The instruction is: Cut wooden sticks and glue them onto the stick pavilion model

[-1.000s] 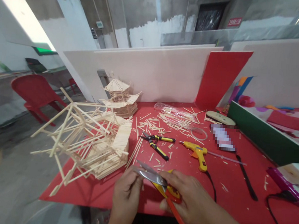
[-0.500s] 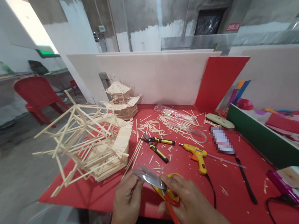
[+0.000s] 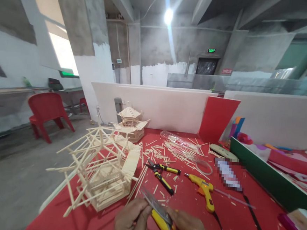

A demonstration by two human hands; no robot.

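At the bottom of the head view, my right hand (image 3: 191, 228) is wrapped round the yellow and red handles of a pair of scissors (image 3: 160, 209). The blades point up and to the left, nearly closed. My left hand (image 3: 131, 219) is pinched close beside the blades; what its fingers hold, if anything, is hidden. Left of the hands stands an open frame of thin wooden sticks (image 3: 104, 174), partly covered by a slatted roof. Yellow and black pliers (image 3: 162, 175) lie with their handles apart beyond the scissors. A yellow glue gun (image 3: 203, 191) lies on its side to the right.
Loose wooden sticks (image 3: 178, 150) are scattered on the red tabletop (image 3: 64, 224), some by a clear plastic bag. A small wooden pagoda model (image 3: 130, 124) stands behind the frame. White boards (image 3: 169, 109) rise at the back; a green panel (image 3: 260, 171) runs along the right.
The camera has tilted up, so the table and hands sit lower in view. My right hand still grips the scissors, whose blades have come closer together. My left hand stays beside them.
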